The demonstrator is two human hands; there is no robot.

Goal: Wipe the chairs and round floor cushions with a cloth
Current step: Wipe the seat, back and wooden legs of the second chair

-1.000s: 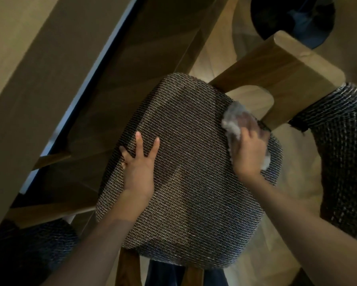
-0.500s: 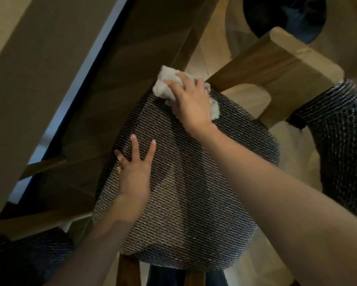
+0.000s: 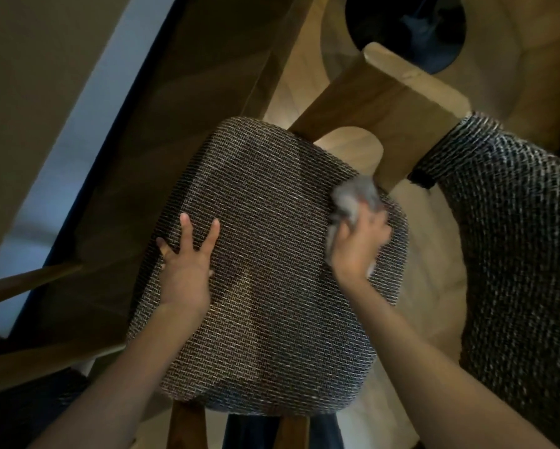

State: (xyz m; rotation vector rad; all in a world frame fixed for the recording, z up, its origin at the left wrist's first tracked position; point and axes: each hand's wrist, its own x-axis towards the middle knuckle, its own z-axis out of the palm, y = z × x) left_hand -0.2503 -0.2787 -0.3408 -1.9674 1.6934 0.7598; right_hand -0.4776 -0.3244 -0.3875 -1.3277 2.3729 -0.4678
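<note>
On the woven chair seat (image 3: 265, 286), a white cloth (image 3: 353, 199) is being gripped by the right hand (image 3: 358, 244) at the edge — the left hand (image 3: 184, 270) is being pressed flat, fingers spread.

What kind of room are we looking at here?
Probably a home dining area: a woven-upholstered chair seat with a wooden backrest, a matching second chair beside it, and what looks like a wooden table on the left. The right hand holds a cloth on the seat.
</note>
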